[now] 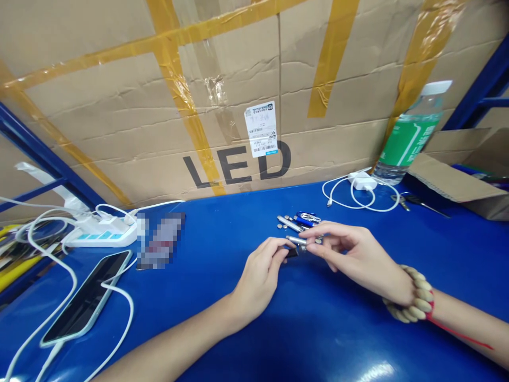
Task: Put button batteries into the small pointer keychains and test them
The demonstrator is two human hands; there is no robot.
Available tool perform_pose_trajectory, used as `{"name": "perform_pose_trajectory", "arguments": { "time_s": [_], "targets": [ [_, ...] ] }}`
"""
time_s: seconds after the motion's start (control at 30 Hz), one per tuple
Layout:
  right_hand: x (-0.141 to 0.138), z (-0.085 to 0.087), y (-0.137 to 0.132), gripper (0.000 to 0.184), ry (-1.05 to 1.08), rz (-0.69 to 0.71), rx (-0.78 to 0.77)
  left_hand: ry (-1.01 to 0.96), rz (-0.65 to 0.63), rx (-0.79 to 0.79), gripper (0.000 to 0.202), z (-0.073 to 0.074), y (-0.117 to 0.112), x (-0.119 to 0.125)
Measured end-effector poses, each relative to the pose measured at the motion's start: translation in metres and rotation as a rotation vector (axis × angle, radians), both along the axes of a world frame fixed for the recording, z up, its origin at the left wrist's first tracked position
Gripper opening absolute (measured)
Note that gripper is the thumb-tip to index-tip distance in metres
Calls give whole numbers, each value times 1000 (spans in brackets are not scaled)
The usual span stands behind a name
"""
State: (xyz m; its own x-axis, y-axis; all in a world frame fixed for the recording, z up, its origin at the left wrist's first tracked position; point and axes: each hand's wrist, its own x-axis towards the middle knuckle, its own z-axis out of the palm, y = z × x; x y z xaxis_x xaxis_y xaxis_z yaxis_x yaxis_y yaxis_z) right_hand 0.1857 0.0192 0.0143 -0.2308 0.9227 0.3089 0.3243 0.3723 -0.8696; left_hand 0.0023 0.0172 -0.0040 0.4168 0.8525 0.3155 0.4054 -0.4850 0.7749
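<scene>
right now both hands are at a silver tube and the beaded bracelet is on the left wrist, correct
No: the head view shows the beaded bracelet on the right wrist, not the left. The left hand and right hand are at a silver tube.

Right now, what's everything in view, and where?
Held tube: one, silver, centre
Black piece: one, black, below held tube
Discs: several, silver, centre
Loose tube: one, silver, beside discs
Blue pieces: count unclear, blue, beside loose tube
Bottle: one, green-labelled, back right
Charger: one, white, beside bottle
Metal pieces: count unclear, silvery, below bottle
Large box: one, brown, behind
Open box: one, brown, right
Phone: one, black, left
Power strip: one, white, left
Cables: several, white, mostly left
Pixelated item: one, grey, left
Bars: several, blue, sides
Table: one, blue, underneath
Bracelet: one, beige, right wrist
Left hand: one, bare, at black piece
Right hand: one, bare, at held tube
</scene>
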Motion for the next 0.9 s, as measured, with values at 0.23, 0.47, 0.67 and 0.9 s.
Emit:
{"name": "perform_pose_trajectory", "arguments": {
  "time_s": [0.23,0.47,0.67,0.9],
  "targets": [
    [0,-1,-1,28,-56,-6,21,71,-28,101,19,1,1,0],
    [3,0,3,26,-3,60,-108,111,-61,179,19,0,0,-1],
    [6,-6,8,33,129,112,-386,94,-134,249,20,-1,-2,-2],
    [2,-6,7,19,96,120,-538,22,-179,345,21,-4,-2,-3]
  ]
}}
